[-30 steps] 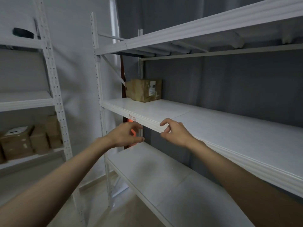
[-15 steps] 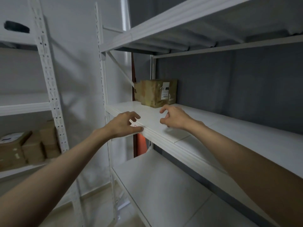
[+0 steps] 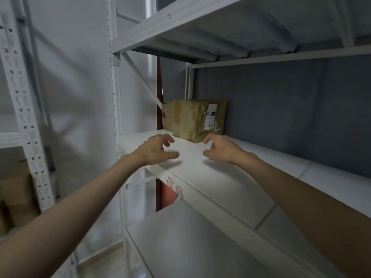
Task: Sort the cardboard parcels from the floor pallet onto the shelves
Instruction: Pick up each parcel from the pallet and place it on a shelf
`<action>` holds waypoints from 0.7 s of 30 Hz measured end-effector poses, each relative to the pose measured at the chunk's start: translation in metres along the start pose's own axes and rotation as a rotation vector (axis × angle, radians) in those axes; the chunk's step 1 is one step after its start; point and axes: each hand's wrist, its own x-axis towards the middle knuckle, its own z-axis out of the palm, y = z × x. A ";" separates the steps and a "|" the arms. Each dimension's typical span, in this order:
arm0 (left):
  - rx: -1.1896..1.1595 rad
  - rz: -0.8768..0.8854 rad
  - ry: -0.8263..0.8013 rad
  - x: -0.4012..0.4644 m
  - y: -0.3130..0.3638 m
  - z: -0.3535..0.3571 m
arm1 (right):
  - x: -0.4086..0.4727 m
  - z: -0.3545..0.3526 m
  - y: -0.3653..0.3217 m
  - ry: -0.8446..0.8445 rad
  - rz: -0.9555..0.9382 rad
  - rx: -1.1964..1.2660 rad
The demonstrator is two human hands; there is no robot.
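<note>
One cardboard parcel [image 3: 195,119] sits at the back left corner of the middle shelf [image 3: 230,177], white label facing right, and a smaller brown box seems tucked just behind it on its left, though the dim corner makes that hard to call. That is the only delivery on this rack. The lower shelf [image 3: 190,237] shows bare board, and over on the neighbouring rack [image 3: 24,121] to the left a few blurred brown boxes sit low down. The floor pallet is out of view, so how many parcels are left is anyone's guess; from the look of these boards, I'd say the sorting is early.

Now the hands. Both arms are stretched forward over the front of the middle shelf. The left hand [image 3: 155,150] hovers just short of the parcel, fingers spread and loosely curled, thumb pointing right, gripping nothing. The right hand [image 3: 220,150] mirrors it, fingers clawed and apart, index tip near the parcel's lower front corner, not touching as far as this shows. Both hands empty, parcel between and just beyond them.
</note>
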 end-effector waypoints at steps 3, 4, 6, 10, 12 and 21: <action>-0.038 0.030 0.019 0.047 -0.028 0.004 | 0.045 0.003 0.002 0.027 0.044 0.003; -0.057 0.042 0.033 0.064 -0.037 0.004 | 0.060 0.004 0.002 0.037 0.063 0.018; -0.096 0.061 0.056 0.099 -0.051 0.006 | 0.086 0.008 0.002 0.047 0.105 0.059; -0.143 0.064 0.051 0.164 -0.073 0.011 | 0.130 0.016 0.002 0.078 0.174 0.126; -0.162 0.051 0.036 0.191 -0.083 0.014 | 0.148 0.019 0.003 0.086 0.198 0.148; -0.676 0.056 -0.051 0.267 -0.105 0.032 | 0.195 0.022 0.006 0.049 0.263 0.338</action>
